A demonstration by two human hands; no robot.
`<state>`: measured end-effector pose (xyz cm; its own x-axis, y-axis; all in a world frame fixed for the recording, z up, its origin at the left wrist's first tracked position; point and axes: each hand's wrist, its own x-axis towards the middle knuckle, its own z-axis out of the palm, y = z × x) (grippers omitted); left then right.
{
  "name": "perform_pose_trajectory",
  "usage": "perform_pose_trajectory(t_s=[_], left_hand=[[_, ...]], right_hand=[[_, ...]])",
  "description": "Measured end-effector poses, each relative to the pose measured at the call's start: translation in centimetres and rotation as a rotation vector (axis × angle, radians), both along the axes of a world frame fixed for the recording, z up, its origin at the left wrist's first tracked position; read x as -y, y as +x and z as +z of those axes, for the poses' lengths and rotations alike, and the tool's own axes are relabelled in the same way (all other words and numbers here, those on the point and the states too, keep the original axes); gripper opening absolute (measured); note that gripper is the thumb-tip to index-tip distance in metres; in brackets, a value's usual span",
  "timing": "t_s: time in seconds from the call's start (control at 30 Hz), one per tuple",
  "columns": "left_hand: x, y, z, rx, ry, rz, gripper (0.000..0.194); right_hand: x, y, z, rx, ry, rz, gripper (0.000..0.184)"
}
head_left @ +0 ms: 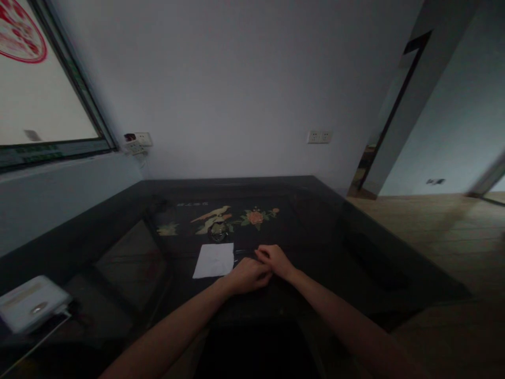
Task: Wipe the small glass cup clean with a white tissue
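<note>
My left hand (248, 275) and my right hand (275, 260) meet on the dark glass table (355, 247), fingers curled and touching each other. Whatever is between them is too dark to make out; a thin dark object may lie just beyond the fingers. A white sheet of paper (214, 260) lies flat just left of my left hand. Behind the paper stands a small clear glass ashtray (218, 231) on the painted bird-and-flower pattern (236, 217).
A white box-like device (31, 302) sits at the table's near left corner. A window (35, 84) is at left, wall sockets (320, 137) behind the table, wooden floor (442, 231) and a doorway at right.
</note>
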<state>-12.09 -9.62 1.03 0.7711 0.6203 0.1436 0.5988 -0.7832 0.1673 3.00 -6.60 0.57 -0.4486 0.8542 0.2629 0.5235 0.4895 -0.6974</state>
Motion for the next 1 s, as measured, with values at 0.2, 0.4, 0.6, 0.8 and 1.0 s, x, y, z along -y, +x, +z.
perform_pose_trajectory(t_s=[0.2,0.4,0.6,0.8,1.0], left_hand=[[0.14,0.04,0.12,0.0,0.012,0.001,0.022],[0.01,0.01,0.04,0.005,0.008,-0.009,0.02],[0.03,0.03,0.18,0.002,-0.007,-0.004,0.021],[0.1,0.11,0.33,-0.007,-0.02,0.008,0.02],[0.11,0.09,0.27,-0.006,-0.001,0.011,0.02]], right_hand=[[0.04,0.01,0.0,-0.009,-0.004,-0.005,0.032],[-0.09,0.0,-0.12,0.003,0.002,-0.012,0.032],[0.0,-0.04,-0.04,-0.007,0.001,-0.021,0.032],[0.0,0.04,-0.03,0.001,-0.001,-0.011,0.032],[-0.11,-0.03,-0.05,0.035,0.013,-0.025,0.033]])
